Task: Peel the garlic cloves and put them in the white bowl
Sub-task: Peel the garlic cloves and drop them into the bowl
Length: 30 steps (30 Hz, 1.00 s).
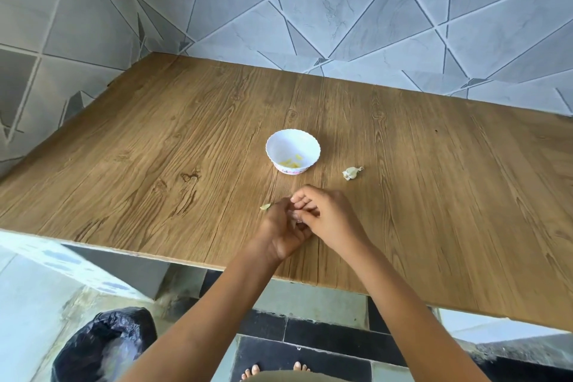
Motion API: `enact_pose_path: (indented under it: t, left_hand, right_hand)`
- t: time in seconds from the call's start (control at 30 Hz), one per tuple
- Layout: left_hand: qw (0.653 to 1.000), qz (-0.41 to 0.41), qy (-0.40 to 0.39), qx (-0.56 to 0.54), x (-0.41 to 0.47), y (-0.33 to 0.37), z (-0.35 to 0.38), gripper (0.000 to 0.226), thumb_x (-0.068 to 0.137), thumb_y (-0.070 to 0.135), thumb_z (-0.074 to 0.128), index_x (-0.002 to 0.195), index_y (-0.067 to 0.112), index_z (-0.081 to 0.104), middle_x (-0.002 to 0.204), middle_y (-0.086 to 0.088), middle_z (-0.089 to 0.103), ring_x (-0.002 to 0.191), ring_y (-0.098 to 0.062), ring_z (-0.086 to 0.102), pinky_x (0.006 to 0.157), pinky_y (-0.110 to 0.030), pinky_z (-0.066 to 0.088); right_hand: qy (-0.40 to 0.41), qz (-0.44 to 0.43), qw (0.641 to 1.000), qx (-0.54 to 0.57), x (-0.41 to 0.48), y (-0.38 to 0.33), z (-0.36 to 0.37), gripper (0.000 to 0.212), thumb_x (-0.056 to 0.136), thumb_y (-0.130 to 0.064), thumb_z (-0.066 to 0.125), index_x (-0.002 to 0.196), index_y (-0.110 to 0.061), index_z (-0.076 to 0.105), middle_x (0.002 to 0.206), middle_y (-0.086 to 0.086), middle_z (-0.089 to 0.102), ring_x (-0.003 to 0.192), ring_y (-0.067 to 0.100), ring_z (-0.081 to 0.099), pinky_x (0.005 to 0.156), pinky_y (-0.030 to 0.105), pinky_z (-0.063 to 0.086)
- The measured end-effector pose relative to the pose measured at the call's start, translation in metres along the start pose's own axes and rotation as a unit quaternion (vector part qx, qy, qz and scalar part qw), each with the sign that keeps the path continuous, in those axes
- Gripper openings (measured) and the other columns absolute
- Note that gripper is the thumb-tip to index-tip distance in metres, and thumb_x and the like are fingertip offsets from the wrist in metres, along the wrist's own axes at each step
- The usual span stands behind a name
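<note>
Head view. Item: garlic clove (294,216), seen only as a small pale sliver caught between the two hands, low on the wooden surface (155,149) near its front edge; fingers hide most of it. Left hand (280,231): grip curled in, fingertips pinching the clove from the left. Right hand (330,217): grip likewise curled, fingertips meeting the left's on the same clove. Scrap of peel (265,207): lying on the surface just beside the left hand. White bowl (288,141): beyond the hands and apart from them, holding a few peeled yellow cloves (291,162). Unpeeled garlic cluster (352,173): right of the bowl, near but not touching. Bin lined with a black bag (105,347): on the floor, lower left. Step judged in hand: stripping skin from the held clove. Next move likely calls for freeing the remaining skin, then a short reach forward to drop the clove into the bowl.
</note>
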<state>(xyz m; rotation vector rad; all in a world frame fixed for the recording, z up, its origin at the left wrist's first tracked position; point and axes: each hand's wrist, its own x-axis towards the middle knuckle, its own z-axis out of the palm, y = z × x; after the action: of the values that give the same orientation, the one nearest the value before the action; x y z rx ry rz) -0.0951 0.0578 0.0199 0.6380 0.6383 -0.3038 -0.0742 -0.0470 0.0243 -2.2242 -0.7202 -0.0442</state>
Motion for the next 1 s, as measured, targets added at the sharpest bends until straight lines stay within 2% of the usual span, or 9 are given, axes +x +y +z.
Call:
enact_pose_path:
  t: [0.07,0.13,0.2,0.37,0.5,0.6,0.7,0.83,1.0]
  left_hand:
    - [1.0,0.003,0.013,-0.025,-0.001,0.002,0.002,0.037,0.101,0.015,0.033,0.068,0.007,0.047,0.042,-0.002,0.052,0.036,-0.009,0.055,0.038,-0.017,0.046]
    - [0.999,0.013,0.023,-0.037,0.0,0.004,0.002,0.035,0.1,0.013,0.035,0.065,0.009,0.041,0.038,-0.001,0.048,0.034,-0.009,0.052,0.037,-0.017,0.045]
    - [0.999,0.017,0.022,-0.046,0.001,0.005,0.001,0.037,0.1,0.014,0.035,0.064,0.01,0.039,0.036,0.0,0.046,0.032,-0.008,0.05,0.037,-0.017,0.045]
    - [0.998,0.014,0.024,-0.055,0.003,0.006,-0.001,0.038,0.1,0.019,0.036,0.066,0.007,0.047,0.04,-0.002,0.049,0.033,-0.01,0.051,0.037,-0.016,0.044]
    - [0.999,0.027,0.02,-0.035,0.0,0.008,0.002,0.038,0.101,0.015,0.031,0.066,0.008,0.044,0.036,-0.001,0.05,0.032,-0.008,0.053,0.037,-0.015,0.044]
    - [0.998,0.032,0.02,-0.044,-0.001,0.011,0.003,0.042,0.102,0.015,0.031,0.061,0.011,0.037,0.03,-0.001,0.042,0.026,-0.008,0.046,0.032,-0.014,0.04]
    - [0.998,0.017,-0.002,-0.06,0.004,0.013,-0.002,0.04,0.101,0.021,0.032,0.069,0.005,0.049,0.048,-0.006,0.056,0.042,-0.013,0.058,0.046,-0.019,0.052]
    - [0.996,0.0,-0.041,-0.074,0.013,0.015,-0.01,0.046,0.101,0.023,0.028,0.085,-0.004,0.061,0.072,-0.017,0.068,0.064,-0.023,0.068,0.061,-0.03,0.058]
    - [0.996,-0.012,-0.05,-0.069,0.018,0.013,-0.011,0.044,0.101,0.022,0.03,0.088,-0.004,0.062,0.076,-0.016,0.068,0.082,-0.024,0.062,0.07,-0.03,0.057]
  right_hand:
    - [0.024,-0.052,0.997,-0.05,0.001,0.002,0.001,0.012,0.071,-0.001,0.075,0.074,-0.008,0.066,0.076,0.001,0.063,0.064,0.017,0.06,0.057,0.037,0.053]
    - [0.03,-0.061,0.995,-0.072,0.003,0.003,0.001,0.011,0.07,-0.002,0.074,0.071,-0.009,0.066,0.074,0.001,0.061,0.062,0.02,0.059,0.054,0.039,0.051]
    - [0.019,-0.063,0.995,-0.077,0.004,0.003,0.002,0.008,0.074,-0.002,0.068,0.075,-0.01,0.07,0.074,0.002,0.064,0.064,0.022,0.061,0.056,0.04,0.052]
    - [-0.022,-0.066,0.993,-0.099,0.004,0.001,0.003,0.036,0.077,0.012,0.054,0.1,-0.009,0.072,0.09,0.005,0.069,0.079,0.022,0.064,0.069,0.037,0.054]
    - [0.015,-0.07,0.992,-0.106,0.006,-0.002,0.003,0.009,0.079,-0.007,0.065,0.083,-0.013,0.07,0.078,0.001,0.065,0.066,0.022,0.061,0.056,0.037,0.051]
    - [-0.002,-0.068,0.986,-0.152,0.006,-0.001,0.004,0.015,0.086,-0.018,0.056,0.087,-0.015,0.071,0.082,0.0,0.062,0.066,0.021,0.059,0.054,0.034,0.049]
    - [0.017,-0.06,0.991,-0.116,0.002,0.001,-0.001,0.024,0.085,-0.015,0.052,0.101,-0.016,0.07,0.094,-0.003,0.065,0.073,0.015,0.061,0.063,0.03,0.051]
    - [0.078,-0.041,0.995,-0.046,-0.012,0.018,-0.018,0.02,0.083,-0.008,0.059,0.099,-0.012,0.071,0.091,-0.003,0.068,0.078,0.008,0.063,0.07,0.025,0.053]
    - [0.026,0.055,0.996,-0.067,-0.046,0.046,-0.037,0.026,0.088,-0.009,0.063,0.113,-0.01,0.066,0.103,-0.01,0.062,0.092,0.008,0.061,0.081,0.02,0.049]
